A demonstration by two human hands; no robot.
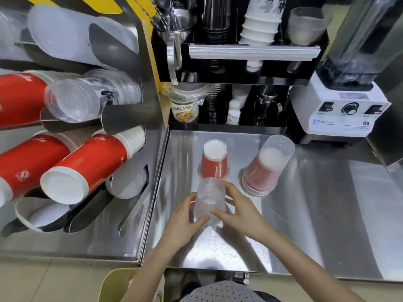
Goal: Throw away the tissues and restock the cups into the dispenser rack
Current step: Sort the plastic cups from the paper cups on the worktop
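Note:
An upside-down frosted plastic cup [209, 199] is held between both my hands just above the steel counter [305, 214]. My left hand [185, 221] grips its left side and my right hand [237, 212] its right side. Behind it stands an upside-down red paper cup [214, 163] inside a clear cup. To the right stands another upside-down stack, a frosted cup over red cups [267, 165]. The dispenser rack [130, 118] on the left holds slanted stacks of red cups [87, 168] and clear cups [87, 99]. No tissues are in sight.
A white blender [342, 105] stands at the back right. A black shelf [239, 62] at the back holds cup stacks, utensils and bottles. A pale yellow bin's rim [122, 282] shows below the counter's front edge.

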